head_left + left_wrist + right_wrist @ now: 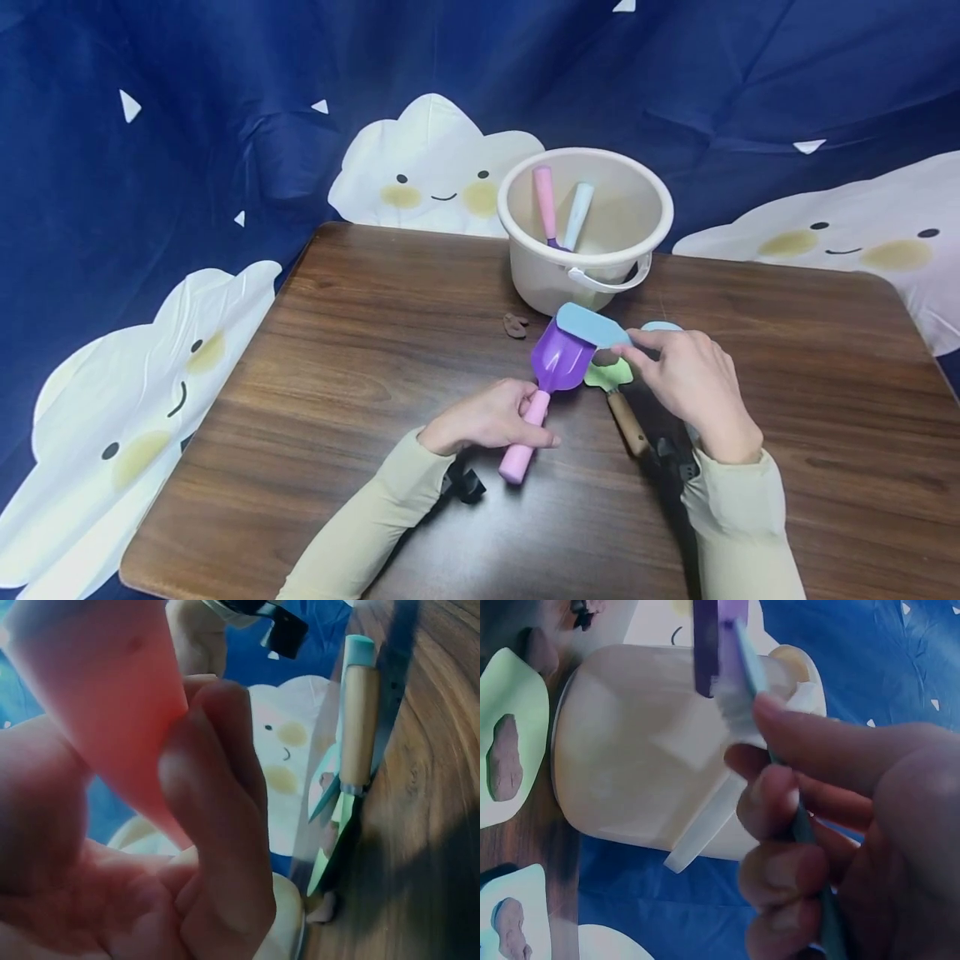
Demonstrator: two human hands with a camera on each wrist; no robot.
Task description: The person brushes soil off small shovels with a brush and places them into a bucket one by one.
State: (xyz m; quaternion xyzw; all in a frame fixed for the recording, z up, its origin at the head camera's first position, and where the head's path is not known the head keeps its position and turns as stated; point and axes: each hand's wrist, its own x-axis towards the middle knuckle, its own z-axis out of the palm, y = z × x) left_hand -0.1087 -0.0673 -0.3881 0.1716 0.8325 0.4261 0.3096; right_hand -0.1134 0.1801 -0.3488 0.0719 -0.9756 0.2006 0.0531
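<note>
My left hand [491,414] grips the pink handle of a purple toy shovel [558,358], its scoop tilted up above the table. In the left wrist view, fingers curl round that handle, which looks red there. My right hand [697,383] pinches a light blue brush [587,325]. Its white bristles [736,712] show in the right wrist view, close against the purple scoop. Below the hands lies a green shovel [609,375] with a wooden handle, bearing a brown lump [506,759]. A pale blue shovel [660,326] lies mostly hidden behind my right hand, with another brown lump [511,930].
A cream bucket [551,283] stands at the table's back, its white handle [611,285] hanging in front. Inside lean a pink-handled tool [545,200] and a light-blue-handled one [579,215]. Brown pieces [515,325] lie on the wooden table [337,333] before it. Behind hangs a blue cloud-patterned cloth [225,67].
</note>
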